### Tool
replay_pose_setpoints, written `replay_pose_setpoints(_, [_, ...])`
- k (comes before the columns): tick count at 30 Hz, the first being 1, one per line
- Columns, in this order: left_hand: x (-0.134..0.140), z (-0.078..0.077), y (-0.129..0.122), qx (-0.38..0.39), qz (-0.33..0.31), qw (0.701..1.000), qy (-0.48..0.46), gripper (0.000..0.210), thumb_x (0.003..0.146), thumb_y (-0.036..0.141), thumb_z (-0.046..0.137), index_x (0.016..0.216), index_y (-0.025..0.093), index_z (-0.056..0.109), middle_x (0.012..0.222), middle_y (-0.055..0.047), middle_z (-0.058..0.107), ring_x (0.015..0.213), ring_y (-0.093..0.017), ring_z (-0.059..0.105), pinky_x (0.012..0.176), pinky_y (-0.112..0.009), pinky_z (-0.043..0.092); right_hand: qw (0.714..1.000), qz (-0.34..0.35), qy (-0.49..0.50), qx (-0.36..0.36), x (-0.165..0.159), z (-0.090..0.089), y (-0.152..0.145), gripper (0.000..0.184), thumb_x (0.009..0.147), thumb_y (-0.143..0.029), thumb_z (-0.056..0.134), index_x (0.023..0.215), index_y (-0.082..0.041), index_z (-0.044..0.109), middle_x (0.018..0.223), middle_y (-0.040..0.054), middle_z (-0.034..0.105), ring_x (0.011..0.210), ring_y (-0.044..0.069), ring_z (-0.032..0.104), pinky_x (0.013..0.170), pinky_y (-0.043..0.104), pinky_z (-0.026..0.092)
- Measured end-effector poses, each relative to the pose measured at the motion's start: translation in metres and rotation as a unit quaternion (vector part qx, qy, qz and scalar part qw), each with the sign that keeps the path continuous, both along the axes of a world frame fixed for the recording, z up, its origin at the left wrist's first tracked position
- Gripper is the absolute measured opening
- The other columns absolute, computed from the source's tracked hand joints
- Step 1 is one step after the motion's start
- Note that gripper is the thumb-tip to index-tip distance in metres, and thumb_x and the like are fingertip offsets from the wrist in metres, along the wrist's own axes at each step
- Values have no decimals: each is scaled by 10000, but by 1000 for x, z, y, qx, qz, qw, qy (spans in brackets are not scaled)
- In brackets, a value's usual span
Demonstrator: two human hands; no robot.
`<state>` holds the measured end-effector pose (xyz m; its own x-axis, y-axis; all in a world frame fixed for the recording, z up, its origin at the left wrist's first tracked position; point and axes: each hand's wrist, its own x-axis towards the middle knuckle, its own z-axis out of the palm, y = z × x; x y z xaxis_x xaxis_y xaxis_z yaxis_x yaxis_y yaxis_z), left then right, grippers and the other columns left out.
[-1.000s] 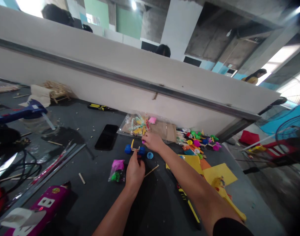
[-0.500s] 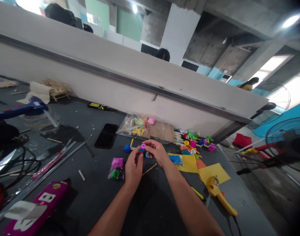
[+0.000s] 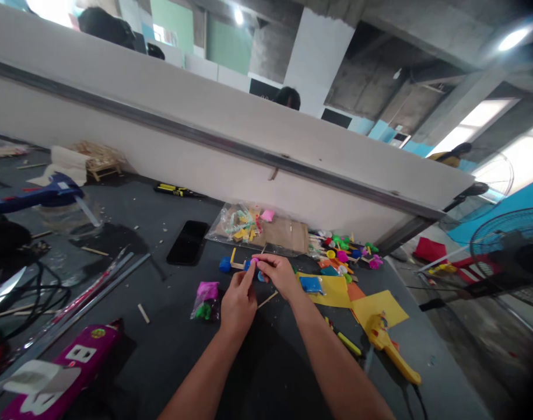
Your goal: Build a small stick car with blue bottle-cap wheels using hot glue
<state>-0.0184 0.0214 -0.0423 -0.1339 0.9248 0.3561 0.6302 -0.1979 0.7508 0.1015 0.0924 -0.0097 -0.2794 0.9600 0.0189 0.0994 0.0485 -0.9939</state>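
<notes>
A small pink piece that looks like modelling clay is between my fingertips. My left hand is closed, its index finger stretched up against the piece. From the other side, my right hand pinches the same piece, and a thin stick shows just above its fingers. Beside my left fingertips lies a blue clay lump with a wooden stick and a yellow stick. Another blue bit is partly hidden behind my fingers. A clear bag with magenta and green clay rests left of my left hand.
A phone, a plastic bag of coloured bits and clay-topped sticks lie toward the partition. Yellow paper, a blue packet and a yellow glue gun are at right; a purple power strip is at left.
The pink piece, ring-like before, is now mostly covered by my fingertips. My left index finger has straightened onto it. A thin stick now shows above my right hand.
</notes>
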Motion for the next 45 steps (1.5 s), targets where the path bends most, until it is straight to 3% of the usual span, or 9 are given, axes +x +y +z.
replay_pose_setpoints(5, [-1,0,3,37,12,995,-87,432,870,148,423,1283,244,507,1020,-60,606,897,-156,595,798,-261,484,1000,-2,-9,10,0,-3,0,302,721,-348,668,970,-179,700,646,-19,612,444,56,424,426,189,347])
replay_pose_setpoints(10, [-1,-4,9,26,53,983,-174,278,876,291,488,1112,207,609,983,-61,634,842,-163,595,747,-280,495,999,9,-35,3,-2,5,-7,240,709,-302,675,915,-183,651,758,17,661,566,103,548,460,193,406])
replay_pose_setpoints(13, [-1,-6,12,-1,53,970,-235,248,859,352,514,1006,194,637,884,-43,633,736,-149,592,660,-265,499,997,25,-67,40,-2,9,-11,143,726,-255,646,846,-179,656,746,15,666,651,130,595,557,228,462])
replay_pose_setpoints(18, [1,-4,12,-42,49,939,-338,311,814,439,555,945,167,629,806,-34,630,623,-133,563,517,-233,475,993,42,-84,68,-2,11,-14,139,739,-210,617,861,-184,679,786,14,683,695,135,616,652,261,487])
replay_pose_setpoints(21, [1,-3,12,-43,52,938,-340,311,804,445,565,923,165,633,804,-35,643,648,-140,578,537,-235,478,995,41,-75,51,-1,9,-14,179,757,-254,609,900,-183,690,745,9,668,622,120,595,565,234,470])
replay_pose_setpoints(25, [1,-3,12,-45,55,939,-336,289,808,422,561,923,168,639,836,-41,649,676,-143,586,542,-229,478,998,39,-31,-30,1,1,-13,286,795,-389,569,919,-163,693,696,14,634,529,113,576,400,190,393])
replay_pose_setpoints(33, [-2,-7,14,-27,60,932,-355,301,794,430,580,948,183,657,901,-59,658,754,-171,606,582,-251,497,996,48,-7,-77,-3,2,-6,269,686,-390,695,809,-152,711,660,3,638,522,92,551,428,182,389])
replay_pose_setpoints(39, [0,-9,14,-28,31,936,-348,363,827,428,546,1105,208,626,1005,-74,630,744,-155,585,555,-238,495,995,25,0,-99,-4,0,-5,321,720,-458,631,734,-143,684,508,-34,542,438,70,465,379,171,314])
replay_pose_setpoints(45, [1,-6,13,-22,26,943,-330,293,812,423,573,975,193,651,900,-52,609,694,-146,565,532,-232,496,995,10,-15,-94,-2,-2,-10,344,741,-475,606,728,-139,678,500,-37,524,417,59,418,373,165,296])
